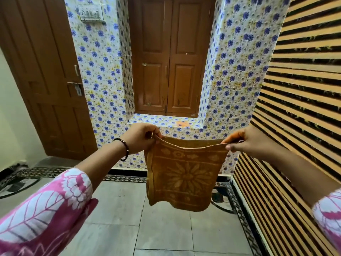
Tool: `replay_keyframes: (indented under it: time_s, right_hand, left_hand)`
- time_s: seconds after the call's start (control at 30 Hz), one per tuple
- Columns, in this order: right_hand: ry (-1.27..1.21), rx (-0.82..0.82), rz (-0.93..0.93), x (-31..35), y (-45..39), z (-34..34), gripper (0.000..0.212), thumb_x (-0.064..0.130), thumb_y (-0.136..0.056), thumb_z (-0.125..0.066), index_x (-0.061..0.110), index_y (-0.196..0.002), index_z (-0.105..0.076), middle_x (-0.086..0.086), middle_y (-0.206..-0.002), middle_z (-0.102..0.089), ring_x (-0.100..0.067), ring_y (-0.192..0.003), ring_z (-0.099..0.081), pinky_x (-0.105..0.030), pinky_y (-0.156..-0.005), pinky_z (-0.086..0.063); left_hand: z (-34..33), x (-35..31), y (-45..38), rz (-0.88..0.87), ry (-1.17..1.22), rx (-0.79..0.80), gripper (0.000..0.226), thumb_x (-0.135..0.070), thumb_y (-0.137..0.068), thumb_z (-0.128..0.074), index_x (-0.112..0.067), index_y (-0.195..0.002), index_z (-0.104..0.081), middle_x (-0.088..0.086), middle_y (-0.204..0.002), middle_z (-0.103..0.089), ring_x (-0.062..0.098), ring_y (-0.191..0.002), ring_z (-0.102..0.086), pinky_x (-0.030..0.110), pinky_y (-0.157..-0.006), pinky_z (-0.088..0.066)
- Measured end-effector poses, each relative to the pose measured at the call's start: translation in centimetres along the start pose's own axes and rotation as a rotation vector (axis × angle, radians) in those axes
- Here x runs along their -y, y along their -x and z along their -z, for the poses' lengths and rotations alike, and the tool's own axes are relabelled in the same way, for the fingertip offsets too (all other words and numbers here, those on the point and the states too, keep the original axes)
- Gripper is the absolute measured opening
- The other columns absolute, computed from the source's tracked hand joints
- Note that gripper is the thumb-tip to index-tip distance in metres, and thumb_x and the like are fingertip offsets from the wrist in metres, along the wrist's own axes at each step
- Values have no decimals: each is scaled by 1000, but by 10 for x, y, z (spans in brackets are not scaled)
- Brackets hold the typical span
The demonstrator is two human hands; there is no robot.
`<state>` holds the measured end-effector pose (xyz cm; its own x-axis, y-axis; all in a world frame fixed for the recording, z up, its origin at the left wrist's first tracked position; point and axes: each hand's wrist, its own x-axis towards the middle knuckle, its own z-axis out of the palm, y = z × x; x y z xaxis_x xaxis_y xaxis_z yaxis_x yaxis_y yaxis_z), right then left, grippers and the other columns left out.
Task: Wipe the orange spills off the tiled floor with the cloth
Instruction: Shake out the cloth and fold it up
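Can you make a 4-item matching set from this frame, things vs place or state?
Things:
1. cloth
2. orange spill
3. bracelet
4. switch panel

Places or states:
A. high on the flowered wall, top left
B. on the left wrist
C. hanging, held by both hands at its top corners
D. on the tiled ledge below the wooden shutters

Pairs: 1-C, 2-D, 3-B, 4-A

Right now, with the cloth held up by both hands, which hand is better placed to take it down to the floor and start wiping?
Neither clearly. The left hand and right hand each pinch a top corner of the cloth at matching height above the tiled floor. No orange spill shows there to favour one.
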<state>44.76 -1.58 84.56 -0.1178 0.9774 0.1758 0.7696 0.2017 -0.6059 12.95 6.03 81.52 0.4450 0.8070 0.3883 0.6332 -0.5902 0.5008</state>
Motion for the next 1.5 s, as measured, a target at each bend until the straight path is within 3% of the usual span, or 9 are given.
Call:
replay_keyframes:
  time_s: [0.23, 0.47, 0.63, 0.77, 0.9, 1.13, 1.23, 1.33, 1.5]
  right_hand:
    - [71, -189, 20, -4, -12, 10, 8, 19, -73, -79, 19, -72, -71, -1, -71, -70, -17, -70, -68, -36, -69, -59]
    - [48, -356, 131, -13, -15, 21, 8, 18, -77, -76, 12, -79, -71, -2, -73, -69, -15, -69, -68, -32, -65, -59]
    - [60, -357, 150, -24, -14, 23, 6, 17, -82, -70, 12, -82, -67, -2, -78, -67, -17, -73, -66, -27, -62, -56]
    - [-49, -358, 114, -33, -13, 22, 4, 10, -84, -67, 7, -85, -65, -4, -82, -66, -17, -77, -66, -18, -59, -54]
    - [-216, -371, 75, -35, -10, 20, 4, 5, -85, -65, 4, -87, -63, -9, -85, -65, -19, -77, -66, -20, -58, -55]
    - [-589, -436, 3, -35, 5, 16, 10, -2, -82, -63, 2, -90, -59, -10, -84, -65, -16, -75, -65, -21, -59, -56]
    - [-774, -440, -81, -38, -1, 10, 11, -1, -83, -64, 6, -87, -57, -9, -84, -64, -19, -74, -65, -29, -63, -58]
    - [-1046, -486, -380, -41, -24, -13, 13, -4, -83, -63, 6, -82, -55, -11, -82, -63, -22, -71, -63, -29, -55, -58]
    - [-1158, -455, -485, -29, -45, -50, 18, -7, -81, -65, 6, -76, -54, -13, -80, -64, -25, -71, -65, -40, -57, -59]
  left_hand:
    - [2, -6, -1, -29, -171, 114, 30, -22, -70, -82, -36, -59, -57, -11, -72, -59, 6, -68, -56, 18, -59, -46]
    - [-8, -15, -10, 59, -154, 135, 8, -18, -79, -75, -25, -82, -71, -11, -78, -66, 3, -74, -62, 11, -59, -47]
    - [-10, -18, -16, 47, -135, 134, 27, -39, -73, -77, -20, -64, -60, -6, -64, -59, 7, -59, -53, 17, -51, -40]
    - [-14, -19, -20, 63, 48, 81, 40, -33, -71, -79, -19, -55, -45, -6, -54, -49, 2, -49, -43, 17, -48, -35]
    - [-18, -17, -25, 94, 336, -23, 21, -9, -75, -77, -12, -77, -56, 6, -76, -61, 14, -70, -60, 31, -65, -55]
    - [-23, -14, -21, 213, 951, -105, 28, 8, -71, -69, -9, -92, -59, -2, -69, -68, 8, -65, -67, 22, -61, -56]
    - [-30, -12, -28, 313, 978, -181, 27, -5, -70, -74, -11, -92, -60, 0, -73, -68, 9, -64, -66, 24, -60, -57]
    - [-53, -16, -42, 466, 909, -288, 27, -6, -76, -75, -11, -97, -58, 6, -82, -66, 11, -64, -64, 22, -53, -53]
    - [-89, -33, -53, 549, 987, -341, 31, -3, -75, -77, -15, -92, -54, 16, -92, -68, 24, -76, -66, 42, -74, -56]
